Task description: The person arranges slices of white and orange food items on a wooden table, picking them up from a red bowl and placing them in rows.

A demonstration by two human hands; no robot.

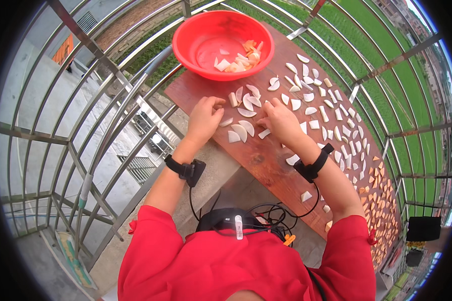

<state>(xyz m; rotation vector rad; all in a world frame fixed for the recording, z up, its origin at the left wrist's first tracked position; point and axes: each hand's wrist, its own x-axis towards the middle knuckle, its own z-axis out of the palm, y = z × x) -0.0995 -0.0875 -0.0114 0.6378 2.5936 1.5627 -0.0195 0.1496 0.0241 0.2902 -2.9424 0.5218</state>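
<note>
My left hand (206, 119) is at the left edge of a reddish-brown wooden board (261, 158), thumb and forefinger a little apart, with nothing visible between them. A thin white vegetable slice (226, 122), perhaps radish, lies just beside its fingertips. Between my hands is a loose cluster of half-round white slices (247, 102), with more white slices (239, 131) nearer me. My right hand (280, 118) is bent down over the board, fingers curled; whether they grip a slice is hidden. Under it lies a white strip (264, 133).
A red plastic basin (207, 71) holding white and orange pieces (245, 62) stands at the board's far end. White pieces (324, 113) spread rightward, then many small orange pieces (380, 203). Metal railings (109, 67) surround the board. Black cables (282, 214) hang near my waist.
</note>
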